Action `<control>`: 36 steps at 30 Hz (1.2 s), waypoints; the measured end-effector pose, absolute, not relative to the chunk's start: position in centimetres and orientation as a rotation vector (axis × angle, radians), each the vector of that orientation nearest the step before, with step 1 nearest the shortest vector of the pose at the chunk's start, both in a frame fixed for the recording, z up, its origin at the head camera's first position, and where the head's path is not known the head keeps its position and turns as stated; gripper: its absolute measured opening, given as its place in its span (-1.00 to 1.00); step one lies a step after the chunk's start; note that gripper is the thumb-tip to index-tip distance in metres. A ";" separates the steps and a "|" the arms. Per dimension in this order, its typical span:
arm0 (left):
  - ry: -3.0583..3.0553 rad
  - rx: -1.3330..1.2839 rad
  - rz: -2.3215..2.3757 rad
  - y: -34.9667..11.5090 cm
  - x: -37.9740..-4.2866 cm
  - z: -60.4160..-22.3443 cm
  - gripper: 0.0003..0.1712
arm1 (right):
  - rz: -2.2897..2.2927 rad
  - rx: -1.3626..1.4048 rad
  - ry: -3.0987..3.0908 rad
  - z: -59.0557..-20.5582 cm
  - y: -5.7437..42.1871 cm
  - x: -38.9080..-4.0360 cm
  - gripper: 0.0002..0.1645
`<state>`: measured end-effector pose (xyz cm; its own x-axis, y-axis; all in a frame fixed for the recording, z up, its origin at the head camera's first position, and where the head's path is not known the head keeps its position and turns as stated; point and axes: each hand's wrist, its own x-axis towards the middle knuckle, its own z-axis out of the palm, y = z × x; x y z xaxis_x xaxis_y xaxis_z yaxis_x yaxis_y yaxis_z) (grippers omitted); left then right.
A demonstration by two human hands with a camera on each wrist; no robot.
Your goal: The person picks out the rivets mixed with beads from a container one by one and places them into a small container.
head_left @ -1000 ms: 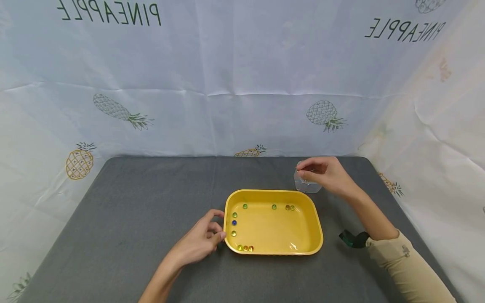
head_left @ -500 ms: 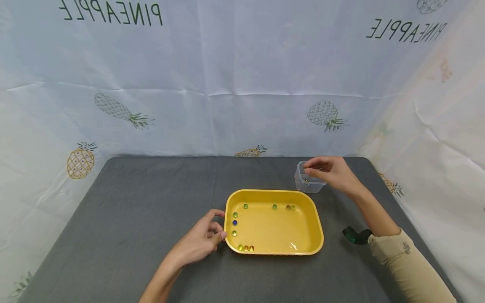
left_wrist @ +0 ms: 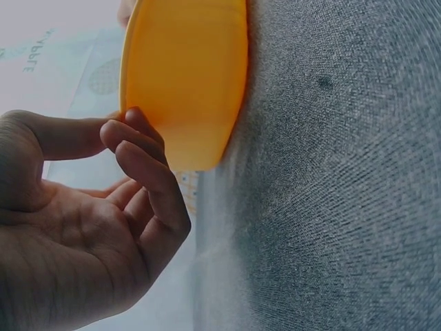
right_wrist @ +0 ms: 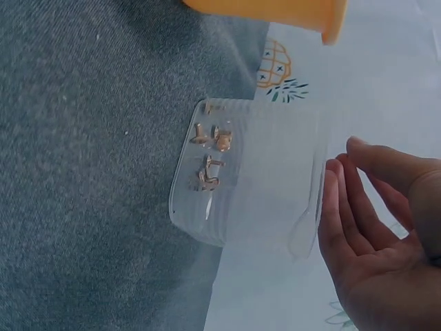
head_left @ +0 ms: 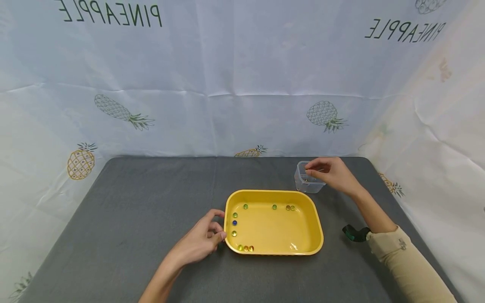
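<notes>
My left hand [head_left: 201, 240] grips the left edge of a shallow yellow tray [head_left: 278, 242], its thumb and curled fingertips at the rim [left_wrist: 124, 69]. Glass marbles lie inside: a blue marble [head_left: 235, 223], a green marble [head_left: 245, 206] and several other green and amber ones. Over the open clear plastic box [head_left: 302, 187] behind the tray, my right hand [head_left: 335, 172] pinches its fingertips together. A tiny gold-brown piece shows faintly between them. Several copper-coloured metal studs [right_wrist: 222, 141] with flat heads lie in the bottom of the box.
Dark grey cloth [head_left: 151, 198] covers the table. At its back edge hangs a white pineapple-print curtain [head_left: 212, 118]. A dark strap [head_left: 355, 233] hangs from the right sleeve [head_left: 398, 252].
The right hand has shifted slightly to the right over the clear box, then stayed nearly still. The left hand, tray and marbles hold their places.
</notes>
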<state>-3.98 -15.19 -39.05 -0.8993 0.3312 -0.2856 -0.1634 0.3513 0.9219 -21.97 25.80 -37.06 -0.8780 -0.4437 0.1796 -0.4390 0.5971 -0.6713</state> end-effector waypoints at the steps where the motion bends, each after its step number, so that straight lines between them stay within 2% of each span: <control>1: 2.194 0.153 1.571 -15.2 -4.0 -39.0 -0.45 | -1.163 -0.773 2.809 -37.1 25.8 -22.0 -0.78; 14: 2.188 0.155 1.561 -15.3 -4.0 -39.0 -0.46 | -1.020 -0.774 2.880 -38.2 26.2 -22.8 -0.80; 36: 2.207 0.158 1.530 -15.2 -4.2 -38.8 -0.45 | -1.008 -0.726 2.903 -37.9 26.1 -22.0 -0.78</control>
